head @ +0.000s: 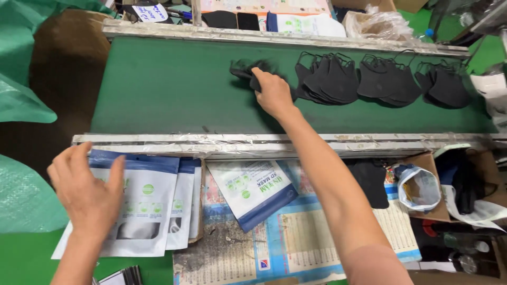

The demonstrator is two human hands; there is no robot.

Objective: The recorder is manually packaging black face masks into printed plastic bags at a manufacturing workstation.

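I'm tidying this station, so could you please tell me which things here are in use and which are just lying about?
In use:
right hand on a black mask
left hand on the white pouches
mask piles on the green belt

Lying about:
loose pouch
printed sheets
small bag

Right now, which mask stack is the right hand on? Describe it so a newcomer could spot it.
Start at the green conveyor belt running across the top. Four bunches of black masks lie along its far side. The right hand grips the leftmost mask bunch, the smallest and most crumpled one, alone left of the three fanned stacks.
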